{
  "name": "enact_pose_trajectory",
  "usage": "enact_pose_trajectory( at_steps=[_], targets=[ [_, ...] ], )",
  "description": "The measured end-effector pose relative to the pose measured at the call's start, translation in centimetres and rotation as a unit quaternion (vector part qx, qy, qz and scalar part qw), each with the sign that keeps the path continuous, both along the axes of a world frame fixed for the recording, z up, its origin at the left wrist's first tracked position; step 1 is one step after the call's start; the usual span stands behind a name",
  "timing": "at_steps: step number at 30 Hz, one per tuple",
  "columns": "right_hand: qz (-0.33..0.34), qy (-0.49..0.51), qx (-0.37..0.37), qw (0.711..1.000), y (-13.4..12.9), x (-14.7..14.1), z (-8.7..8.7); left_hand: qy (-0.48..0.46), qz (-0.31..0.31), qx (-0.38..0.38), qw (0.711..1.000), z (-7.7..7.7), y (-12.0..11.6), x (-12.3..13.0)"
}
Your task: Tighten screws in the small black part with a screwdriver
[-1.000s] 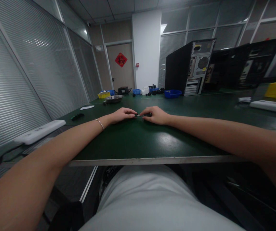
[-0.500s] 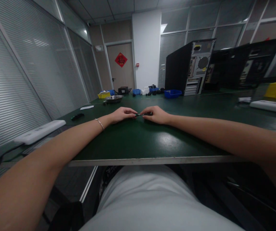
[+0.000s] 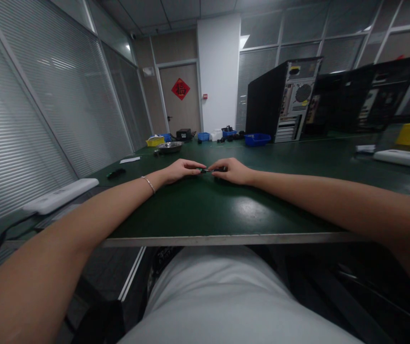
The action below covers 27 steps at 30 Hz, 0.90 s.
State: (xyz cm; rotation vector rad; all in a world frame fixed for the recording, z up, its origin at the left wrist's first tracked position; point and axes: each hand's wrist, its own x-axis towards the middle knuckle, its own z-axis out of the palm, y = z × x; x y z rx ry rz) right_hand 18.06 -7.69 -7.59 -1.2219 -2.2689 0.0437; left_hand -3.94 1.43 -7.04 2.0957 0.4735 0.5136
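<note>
Over the green tabletop (image 3: 190, 210), both hands meet near the middle of the view. My left hand (image 3: 180, 171), with a bracelet at the wrist, pinches a small green piece (image 3: 203, 171) between thumb and fingers; its kind is too small to make out. Opposite it, my right hand (image 3: 232, 171) is closed on a slim tool (image 3: 210, 170) with a thin metal shaft and a dark handle partly hidden by the fingers. The shaft's tip points left and meets or nearly meets the green piece.
A metal bowl (image 3: 170, 147), a yellow bin (image 3: 155, 141) and a blue bin (image 3: 257, 139) stand farther back. A black computer tower (image 3: 272, 100) rises at back right. White power strips lie left (image 3: 61, 196) and right (image 3: 405, 158). A dark object (image 3: 116, 173) lies left.
</note>
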Motion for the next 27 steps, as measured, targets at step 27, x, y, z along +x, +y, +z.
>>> enact_pose_trajectory(
  at_steps=[27],
  targets=[
    [0.001,-0.010,0.004,1.000,-0.05,-0.10,0.04,-0.015,0.010,-0.007,1.000,-0.01,-0.19,0.04]
  ],
)
